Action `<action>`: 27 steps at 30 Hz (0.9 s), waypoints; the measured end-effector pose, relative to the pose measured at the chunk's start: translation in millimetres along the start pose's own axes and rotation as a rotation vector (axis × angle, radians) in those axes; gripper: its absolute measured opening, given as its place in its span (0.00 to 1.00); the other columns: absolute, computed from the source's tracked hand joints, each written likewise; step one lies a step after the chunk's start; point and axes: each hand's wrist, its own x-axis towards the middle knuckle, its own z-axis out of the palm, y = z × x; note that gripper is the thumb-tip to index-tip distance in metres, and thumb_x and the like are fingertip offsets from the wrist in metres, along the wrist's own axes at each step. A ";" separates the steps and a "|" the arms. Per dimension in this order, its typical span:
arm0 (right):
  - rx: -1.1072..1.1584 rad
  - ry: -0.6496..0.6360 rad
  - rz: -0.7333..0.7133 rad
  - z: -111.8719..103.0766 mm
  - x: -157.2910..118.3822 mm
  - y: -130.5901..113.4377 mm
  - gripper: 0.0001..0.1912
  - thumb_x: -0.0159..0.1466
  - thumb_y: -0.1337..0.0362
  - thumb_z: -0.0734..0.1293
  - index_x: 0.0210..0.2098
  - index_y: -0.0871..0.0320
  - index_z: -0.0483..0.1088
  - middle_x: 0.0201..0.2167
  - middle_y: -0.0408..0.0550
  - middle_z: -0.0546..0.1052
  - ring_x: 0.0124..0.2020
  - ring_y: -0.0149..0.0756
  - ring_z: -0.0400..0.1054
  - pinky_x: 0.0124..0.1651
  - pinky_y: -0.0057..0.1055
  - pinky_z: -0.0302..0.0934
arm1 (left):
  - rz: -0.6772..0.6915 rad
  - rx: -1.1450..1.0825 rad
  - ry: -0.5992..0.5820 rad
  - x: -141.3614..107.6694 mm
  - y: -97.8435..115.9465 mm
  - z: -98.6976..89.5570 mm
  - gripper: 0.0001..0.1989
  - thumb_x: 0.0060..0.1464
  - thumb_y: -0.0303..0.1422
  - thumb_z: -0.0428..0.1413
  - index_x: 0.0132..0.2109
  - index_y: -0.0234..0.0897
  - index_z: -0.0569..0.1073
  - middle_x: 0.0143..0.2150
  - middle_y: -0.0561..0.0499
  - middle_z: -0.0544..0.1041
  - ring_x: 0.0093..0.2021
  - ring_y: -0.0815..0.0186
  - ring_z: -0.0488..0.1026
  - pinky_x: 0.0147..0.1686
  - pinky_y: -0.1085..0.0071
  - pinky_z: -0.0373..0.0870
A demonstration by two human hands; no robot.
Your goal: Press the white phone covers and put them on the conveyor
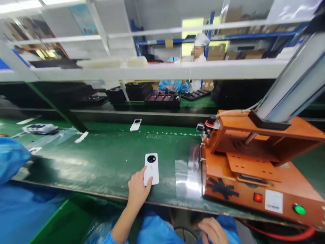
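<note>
A white phone (154,171) with a round black camera ring lies back side up on the green bench. My left hand (138,188) is closed on its lower left part, the thumb on the lower face and the fingers along the left edge. Low over my lap, off the bench edge, my right hand (213,230) rests with loosely bent fingers and holds nothing. Farther back on the bench lies a second, smaller-looking white phone-shaped piece (136,124) with a dark camera area.
An orange press machine (254,176) with a red and a green button stands right. Clear plastic film (188,178) lies beside it. At left are a pile of parts (40,128), a co-worker's blue sleeve (12,159), and a green bin (61,220) below. Another worker sits beyond the shelf.
</note>
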 end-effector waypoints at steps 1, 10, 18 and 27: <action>0.031 -0.044 0.010 1.3 -4.5 -4.0 0.15 0.67 0.67 0.67 0.49 0.43 0.76 0.40 0.45 0.80 0.36 0.40 0.77 0.32 0.38 0.77 | 0.032 0.075 0.022 -4.2 2.8 -2.4 0.27 0.64 0.45 0.53 0.65 0.37 0.70 0.60 0.33 0.75 0.58 0.41 0.73 0.53 0.43 0.70; 0.054 -0.122 0.152 -2.4 -17.2 -20.4 0.18 0.62 0.77 0.66 0.48 0.53 0.75 0.38 0.49 0.80 0.36 0.38 0.76 0.36 0.36 0.74 | 0.210 0.036 0.023 -38.7 16.5 -12.5 0.18 0.66 0.41 0.55 0.60 0.45 0.74 0.64 0.41 0.74 0.68 0.46 0.65 0.63 0.47 0.59; 0.037 -0.122 0.187 -5.6 -14.6 -16.4 0.19 0.62 0.77 0.66 0.49 0.53 0.75 0.39 0.50 0.80 0.37 0.39 0.75 0.37 0.37 0.73 | 0.335 -0.118 -0.021 -25.6 61.0 -10.7 0.11 0.68 0.37 0.54 0.52 0.43 0.78 0.58 0.44 0.77 0.64 0.51 0.68 0.62 0.51 0.63; 0.110 -0.248 0.134 10.1 31.2 -24.8 0.18 0.65 0.76 0.65 0.51 0.53 0.74 0.40 0.49 0.79 0.40 0.40 0.74 0.41 0.38 0.71 | 0.387 -0.105 -0.332 34.5 106.1 41.2 0.18 0.63 0.41 0.61 0.58 0.46 0.77 0.63 0.50 0.78 0.69 0.47 0.61 0.63 0.46 0.56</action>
